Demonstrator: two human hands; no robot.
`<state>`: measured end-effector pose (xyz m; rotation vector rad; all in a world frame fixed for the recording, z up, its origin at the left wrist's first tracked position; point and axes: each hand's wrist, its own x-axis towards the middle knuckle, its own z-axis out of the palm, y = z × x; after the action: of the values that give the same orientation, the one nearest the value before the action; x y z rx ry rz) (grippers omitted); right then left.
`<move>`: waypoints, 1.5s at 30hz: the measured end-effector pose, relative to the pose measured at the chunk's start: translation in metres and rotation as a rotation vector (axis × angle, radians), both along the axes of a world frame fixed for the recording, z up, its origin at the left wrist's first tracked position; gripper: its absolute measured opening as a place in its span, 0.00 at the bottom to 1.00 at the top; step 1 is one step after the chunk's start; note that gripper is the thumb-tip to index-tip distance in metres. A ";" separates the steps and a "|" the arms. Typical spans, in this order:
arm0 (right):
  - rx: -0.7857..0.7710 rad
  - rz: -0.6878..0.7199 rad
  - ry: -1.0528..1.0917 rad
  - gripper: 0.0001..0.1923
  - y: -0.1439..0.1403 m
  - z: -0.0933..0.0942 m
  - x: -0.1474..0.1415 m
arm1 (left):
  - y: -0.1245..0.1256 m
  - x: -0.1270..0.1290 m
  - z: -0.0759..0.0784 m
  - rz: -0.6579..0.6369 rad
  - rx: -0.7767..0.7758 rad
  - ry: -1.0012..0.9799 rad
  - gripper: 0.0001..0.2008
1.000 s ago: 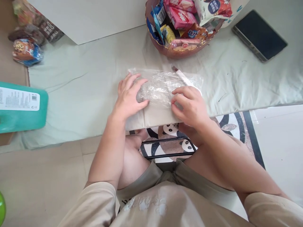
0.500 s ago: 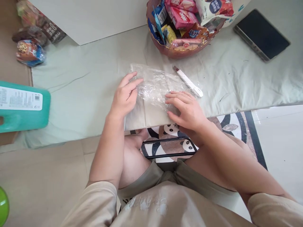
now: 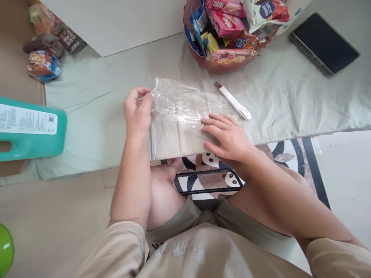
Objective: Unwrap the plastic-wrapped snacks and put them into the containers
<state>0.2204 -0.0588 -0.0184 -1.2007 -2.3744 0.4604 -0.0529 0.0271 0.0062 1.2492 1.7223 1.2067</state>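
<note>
A crinkled sheet of clear plastic film (image 3: 181,102) lies on the cloth-covered table in front of me; whether it is a bag I cannot tell. My left hand (image 3: 138,108) pinches its left edge between thumb and fingers. Spread flat over the film's lower right part is my right hand (image 3: 224,133), its fingers apart. Just beyond the right hand, a white utility knife (image 3: 232,100) rests at a slant across the film's right end, with its dark tip pointing away from me.
A pink glass bowl (image 3: 199,61) of packaged snacks stands at the back, with a dark tablet-like device (image 3: 326,44) to its right. At left are a teal bottle (image 3: 58,143) on its side and several wrapped snacks (image 3: 43,65). The pale cloth (image 3: 95,127) ends before my knees.
My left hand has moved left from lying on the film to pinching its left edge, and the film there is spread out more. My right hand stays nearly in place.
</note>
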 end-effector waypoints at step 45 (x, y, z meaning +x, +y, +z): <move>-0.036 0.009 0.018 0.11 0.005 0.003 -0.006 | 0.030 -0.008 0.027 0.149 -0.249 -0.371 0.13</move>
<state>0.2142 -0.0534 -0.0158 -1.1965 -2.3669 0.5167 -0.0606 0.0567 0.0328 0.7097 1.6450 1.1792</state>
